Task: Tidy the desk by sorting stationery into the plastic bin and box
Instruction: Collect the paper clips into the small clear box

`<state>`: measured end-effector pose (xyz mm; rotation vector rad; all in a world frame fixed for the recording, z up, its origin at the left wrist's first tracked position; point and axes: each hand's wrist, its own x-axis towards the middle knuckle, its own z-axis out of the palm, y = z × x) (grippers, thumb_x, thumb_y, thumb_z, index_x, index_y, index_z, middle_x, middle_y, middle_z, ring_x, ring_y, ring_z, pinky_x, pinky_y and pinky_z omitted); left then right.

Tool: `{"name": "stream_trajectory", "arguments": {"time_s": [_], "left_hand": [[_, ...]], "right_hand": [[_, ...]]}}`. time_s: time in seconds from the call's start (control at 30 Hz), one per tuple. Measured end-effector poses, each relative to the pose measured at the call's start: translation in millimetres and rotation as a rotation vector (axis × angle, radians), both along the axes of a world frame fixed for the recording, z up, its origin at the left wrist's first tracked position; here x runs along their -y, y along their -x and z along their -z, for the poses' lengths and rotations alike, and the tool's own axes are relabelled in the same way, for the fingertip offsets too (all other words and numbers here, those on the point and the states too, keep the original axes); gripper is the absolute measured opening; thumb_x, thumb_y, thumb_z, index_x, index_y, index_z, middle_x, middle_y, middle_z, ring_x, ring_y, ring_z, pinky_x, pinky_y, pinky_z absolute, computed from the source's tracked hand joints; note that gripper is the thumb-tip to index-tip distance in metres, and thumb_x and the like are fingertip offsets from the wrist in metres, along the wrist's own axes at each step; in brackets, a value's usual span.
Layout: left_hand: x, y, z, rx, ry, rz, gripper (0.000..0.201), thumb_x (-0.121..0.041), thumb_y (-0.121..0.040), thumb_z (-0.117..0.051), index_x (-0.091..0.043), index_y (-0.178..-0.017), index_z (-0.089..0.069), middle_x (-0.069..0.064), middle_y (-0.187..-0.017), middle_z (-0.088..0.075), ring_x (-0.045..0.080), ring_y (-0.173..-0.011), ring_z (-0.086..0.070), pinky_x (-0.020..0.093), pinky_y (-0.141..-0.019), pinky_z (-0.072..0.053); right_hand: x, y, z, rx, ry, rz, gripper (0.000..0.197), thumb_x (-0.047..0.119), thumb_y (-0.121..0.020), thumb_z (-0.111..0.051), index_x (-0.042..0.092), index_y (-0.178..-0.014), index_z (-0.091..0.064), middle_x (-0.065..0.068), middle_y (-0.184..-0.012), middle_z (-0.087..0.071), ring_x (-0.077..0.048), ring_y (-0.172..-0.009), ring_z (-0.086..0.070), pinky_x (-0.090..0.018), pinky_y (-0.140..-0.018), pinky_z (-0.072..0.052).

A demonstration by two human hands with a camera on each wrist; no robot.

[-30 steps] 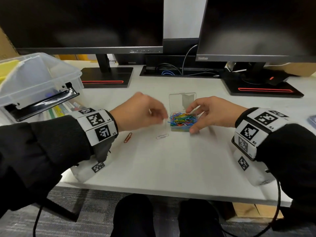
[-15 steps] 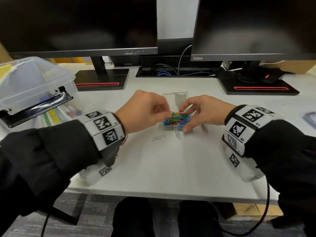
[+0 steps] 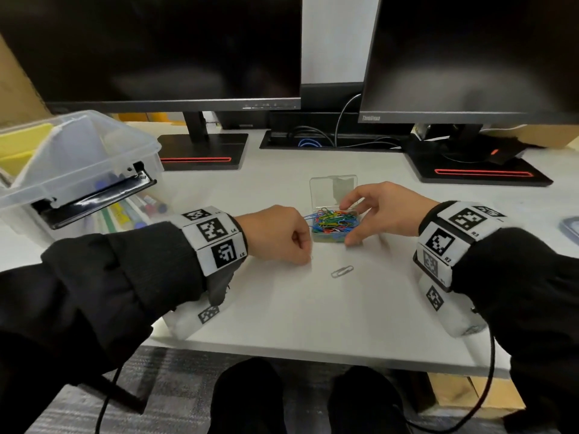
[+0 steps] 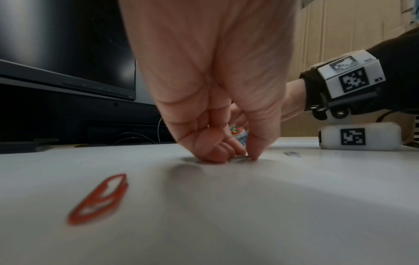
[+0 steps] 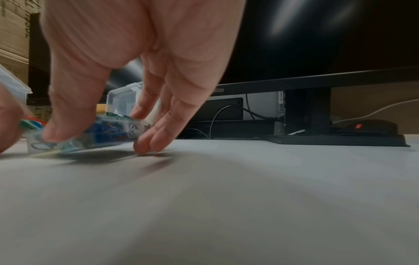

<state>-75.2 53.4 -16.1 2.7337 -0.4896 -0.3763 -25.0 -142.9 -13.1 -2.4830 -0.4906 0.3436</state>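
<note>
A small clear box (image 3: 332, 225) heaped with coloured paper clips sits mid-desk, its lid (image 3: 333, 189) standing open. My right hand (image 3: 349, 220) grips this box (image 5: 108, 130), thumb on the near side and fingers on the far side. My left hand (image 3: 308, 260) is curled just left of the box. Its thumb and fingertips (image 4: 251, 157) pinch a silver paper clip flat on the desk; the clip is mostly hidden. Another silver clip (image 3: 342, 271) lies loose in front of the box. A red clip (image 4: 99, 199) lies under my left wrist. The clear plastic bin (image 3: 78, 158) stands far left.
Two dark monitors on black stands (image 3: 203, 151) (image 3: 476, 173) line the back, with cables (image 3: 313, 140) between them and a mouse (image 3: 501, 151) at the back right. A bluish object (image 3: 571, 228) pokes in at the right edge. The desk's front edge (image 3: 313, 355) is close.
My left hand has dropped from over the box to the desk at its front left and closed its fingertips there. The right hand keeps its hold on the box.
</note>
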Motion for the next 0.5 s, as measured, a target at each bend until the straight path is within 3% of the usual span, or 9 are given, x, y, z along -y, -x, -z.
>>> {"name": "stream_trajectory", "arguments": {"time_s": [0.13,0.23,0.4,0.5], "left_hand": [[-2.1,2.9,-0.8,-0.013,0.001,0.003,0.006,-0.016,-0.078,-0.063,-0.021,-0.077,-0.067,-0.009,-0.070,-0.064,-0.005,-0.054,-0.052,0.004,-0.056,-0.039],[-7.5,3.5,0.0,0.002,0.057,-0.064,0.010,-0.018,-0.078,-0.069,-0.017,-0.088,-0.068,-0.004,-0.075,-0.066,-0.001,-0.058,-0.053,0.001,-0.054,-0.038],[-14.4,6.2,-0.9,0.010,0.030,-0.091,0.015,-0.020,-0.080,-0.068,-0.012,-0.092,-0.072,-0.007,-0.071,-0.064,0.000,-0.058,-0.052,0.009,-0.060,-0.042],[-12.3,9.5,-2.1,-0.008,0.008,-0.082,0.013,-0.017,-0.081,-0.064,-0.011,-0.089,-0.072,-0.011,-0.064,-0.058,-0.006,-0.046,-0.051,0.002,-0.040,-0.033]], "right_hand": [[-0.9,2.8,-2.0,0.029,-0.076,0.040,0.046,0.021,-0.061,-0.085,0.028,-0.100,-0.060,-0.003,-0.113,-0.063,-0.020,-0.086,-0.064,-0.033,-0.088,-0.051],[-1.1,3.1,-2.9,0.053,-0.105,0.072,0.048,0.024,-0.060,-0.086,0.028,-0.101,-0.061,-0.003,-0.111,-0.064,-0.023,-0.091,-0.066,-0.035,-0.091,-0.051],[-1.0,2.9,-1.8,0.060,-0.103,0.088,0.048,0.027,-0.059,-0.086,0.028,-0.100,-0.062,-0.002,-0.108,-0.066,-0.021,-0.089,-0.065,-0.032,-0.087,-0.051],[-1.0,3.1,-1.8,0.064,-0.103,0.083,0.048,0.027,-0.058,-0.087,0.027,-0.099,-0.062,-0.003,-0.106,-0.066,-0.020,-0.086,-0.064,-0.031,-0.086,-0.050]]}}
